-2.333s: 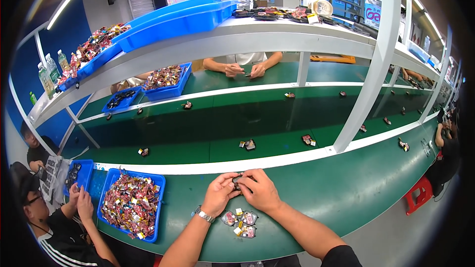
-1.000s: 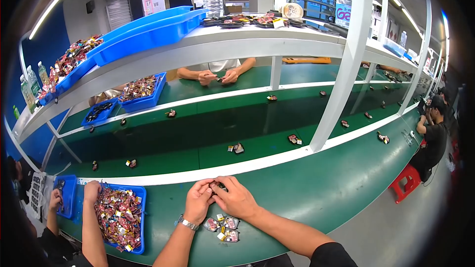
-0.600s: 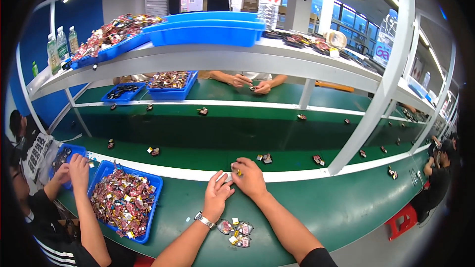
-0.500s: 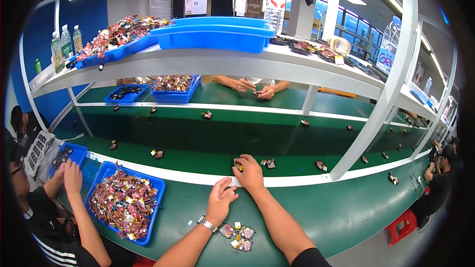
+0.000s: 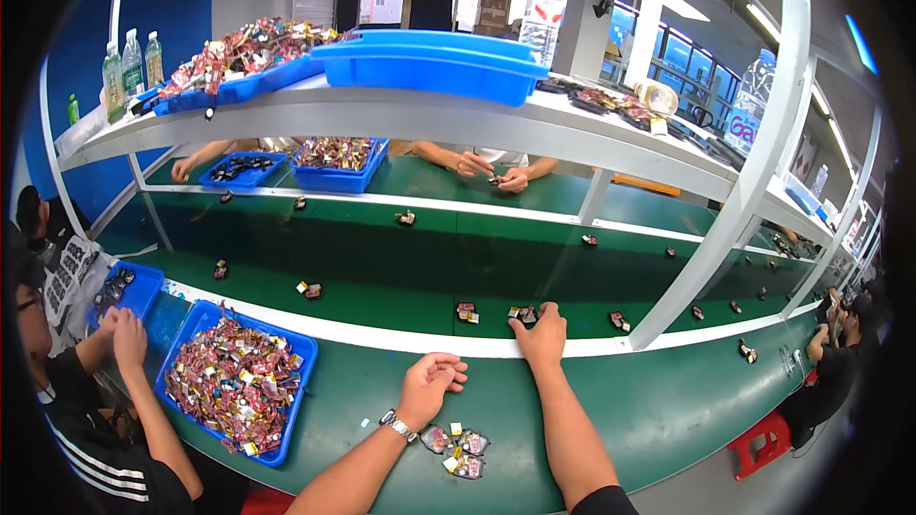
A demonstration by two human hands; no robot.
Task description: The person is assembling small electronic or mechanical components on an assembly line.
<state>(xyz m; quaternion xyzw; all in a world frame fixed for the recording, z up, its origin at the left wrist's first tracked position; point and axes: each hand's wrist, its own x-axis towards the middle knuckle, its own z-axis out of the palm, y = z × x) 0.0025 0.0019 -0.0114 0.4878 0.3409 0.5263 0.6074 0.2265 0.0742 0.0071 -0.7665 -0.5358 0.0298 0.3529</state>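
Head view: low in the middle, the right hand [image 5: 543, 336] is at a small part [image 5: 521, 313] on the green belt [image 5: 401, 269]; I cannot tell if it pinches. The left hand [image 5: 428, 391] is empty, loosely apart. Soft pinching at the edges should help.

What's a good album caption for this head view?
Right hand at a small part beyond the white rail, left hand half-curled over the green table, a blue tray to the left.
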